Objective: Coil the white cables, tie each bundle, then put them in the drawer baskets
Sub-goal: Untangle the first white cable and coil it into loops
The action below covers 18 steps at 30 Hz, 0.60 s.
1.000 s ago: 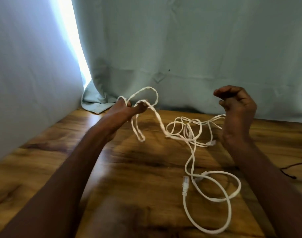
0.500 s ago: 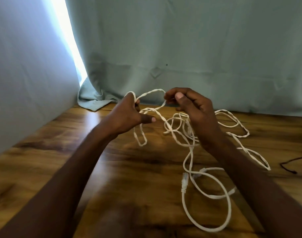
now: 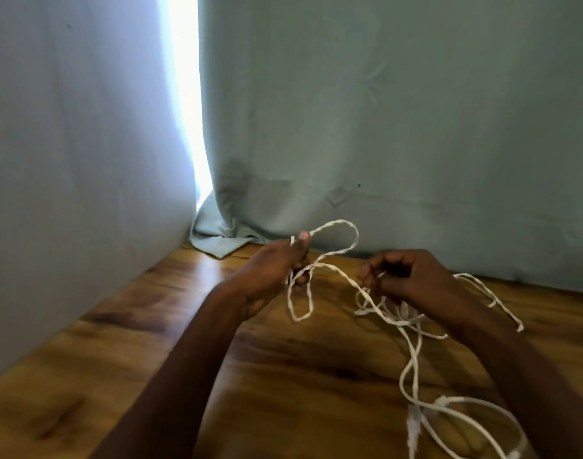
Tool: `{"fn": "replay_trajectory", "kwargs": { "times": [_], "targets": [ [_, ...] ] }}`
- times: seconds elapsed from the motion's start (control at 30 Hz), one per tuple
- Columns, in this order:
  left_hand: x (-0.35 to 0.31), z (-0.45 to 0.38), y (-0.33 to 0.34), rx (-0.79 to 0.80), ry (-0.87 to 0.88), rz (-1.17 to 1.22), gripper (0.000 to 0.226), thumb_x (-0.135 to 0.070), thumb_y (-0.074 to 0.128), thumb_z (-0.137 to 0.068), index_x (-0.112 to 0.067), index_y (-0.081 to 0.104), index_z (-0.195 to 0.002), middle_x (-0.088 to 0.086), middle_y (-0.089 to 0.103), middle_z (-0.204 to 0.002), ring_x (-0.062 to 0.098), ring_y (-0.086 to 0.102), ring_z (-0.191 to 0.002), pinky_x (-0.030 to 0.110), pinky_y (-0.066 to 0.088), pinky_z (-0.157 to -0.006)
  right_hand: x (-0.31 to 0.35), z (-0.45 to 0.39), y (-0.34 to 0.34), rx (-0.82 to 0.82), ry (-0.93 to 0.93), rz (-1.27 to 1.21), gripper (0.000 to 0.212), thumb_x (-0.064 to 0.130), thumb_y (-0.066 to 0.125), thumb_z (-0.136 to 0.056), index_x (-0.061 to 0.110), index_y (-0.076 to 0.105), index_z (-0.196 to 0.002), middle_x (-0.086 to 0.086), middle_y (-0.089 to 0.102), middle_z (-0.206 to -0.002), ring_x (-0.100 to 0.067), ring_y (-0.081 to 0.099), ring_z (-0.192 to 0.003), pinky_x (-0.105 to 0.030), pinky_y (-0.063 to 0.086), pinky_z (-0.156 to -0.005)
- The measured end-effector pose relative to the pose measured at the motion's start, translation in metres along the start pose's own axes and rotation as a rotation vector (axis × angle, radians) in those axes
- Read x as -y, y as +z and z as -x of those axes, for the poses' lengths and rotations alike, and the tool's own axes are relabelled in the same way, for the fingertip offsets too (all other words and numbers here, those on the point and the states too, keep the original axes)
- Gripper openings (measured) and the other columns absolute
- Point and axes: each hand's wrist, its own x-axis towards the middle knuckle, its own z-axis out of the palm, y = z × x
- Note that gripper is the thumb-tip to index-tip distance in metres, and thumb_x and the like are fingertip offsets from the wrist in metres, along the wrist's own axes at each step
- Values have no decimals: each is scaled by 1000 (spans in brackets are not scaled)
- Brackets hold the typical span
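A long white cable (image 3: 412, 366) lies tangled on the wooden table (image 3: 283, 376). My left hand (image 3: 277, 270) grips two loops of it: one loop stands up above the fingers, another hangs below the palm. A strand runs from there to my right hand (image 3: 403, 276), which pinches the cable with curled fingers just above the tangle. More loops trail off to the right behind my right forearm. One white plug (image 3: 412, 425) lies near the bottom edge among wide loops.
Pale green curtains (image 3: 383, 127) hang close behind and along the left of the table, with a bright gap (image 3: 187, 111) between them. Curtain cloth bunches on the table's far left corner (image 3: 217, 240).
My right hand has slid down and right along the strand, away from the left hand. The left hand has lifted slightly with its loops. The view has tilted upward.
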Motion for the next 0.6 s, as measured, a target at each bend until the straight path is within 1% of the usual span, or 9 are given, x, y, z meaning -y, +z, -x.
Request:
{"fn": "replay_trajectory", "kwargs": {
  "times": [0.07, 0.13, 0.23, 0.3, 0.37, 0.4, 0.47, 0.53, 0.6],
  "targets": [
    [4, -5, -2, -36, -38, 128, 40, -47, 43, -107, -15, 53, -86, 0, 43, -67, 17, 48, -66, 33, 42, -67, 1, -8, 10, -175, 11, -28, 21, 3, 72, -93, 19, 76, -106, -2, 76, -98, -13, 72, -89, -16, 53, -67],
    [6, -7, -2, -14, -27, 243, 40, -44, 42, -108, -13, 56, -87, 0, 43, -66, 18, 49, -65, 32, 44, -65, -4, -19, 24, -365, -17, 53, 30, 19, 74, -95, 25, 67, -124, 0, 69, -115, -15, 67, -103, -21, 53, -78],
    [5, -5, 0, 161, -24, 369, 40, -40, 41, -108, -11, 59, -88, 3, 42, -70, 18, 47, -63, 30, 41, -61, -7, -20, 39, -367, -162, 105, 45, 34, 67, -100, 31, 56, -143, 10, 60, -134, -3, 59, -119, -12, 49, -90],
    [2, -5, 4, 276, -58, 435, 42, -43, 38, -108, -11, 57, -87, 2, 38, -71, 15, 42, -60, 29, 33, -58, -13, -16, 42, -332, -252, 88, 34, 35, 62, -102, 26, 65, -135, 12, 70, -120, -1, 65, -111, -19, 53, -91],
    [1, -7, 9, 348, -93, 482, 48, -48, 35, -108, -11, 56, -84, 0, 37, -67, 13, 38, -56, 28, 29, -54, -16, -12, 42, -352, -226, -39, 21, 31, 60, -104, 20, 75, -111, 12, 72, -87, -6, 70, -81, -26, 57, -74],
    [1, -7, 11, 375, -105, 498, 50, -49, 34, -108, -11, 55, -83, 0, 37, -66, 12, 38, -54, 27, 29, -52, -17, -11, 40, -358, -174, -127, 21, 30, 60, -104, 18, 76, -104, 10, 67, -74, -10, 66, -67, -28, 55, -64],
    [3, -7, 14, 415, -127, 511, 47, -43, 34, -108, -11, 55, -81, -1, 37, -64, 11, 37, -51, 25, 29, -47, -17, -9, 36, -312, -81, -308, 19, 28, 63, -102, 14, 75, -104, 3, 61, -67, -16, 57, -53, -31, 51, -55],
    [7, -7, 17, 417, -159, 510, 43, -35, 33, -107, -12, 55, -78, -2, 36, -63, 10, 36, -48, 25, 24, -45, -17, -4, 33, -217, -64, -423, 17, 25, 71, -95, 12, 75, -106, 1, 67, -74, -17, 63, -60, -33, 53, -59],
    [11, -9, 20, 416, -183, 537, 41, -31, 32, -105, -14, 54, -76, -3, 36, -61, 9, 34, -45, 25, 18, -45, -19, -1, 33, -104, -99, -445, 26, 23, 80, -87, 13, 74, -110, 1, 76, -88, -15, 73, -81, -30, 57, -71]
  ]
}}
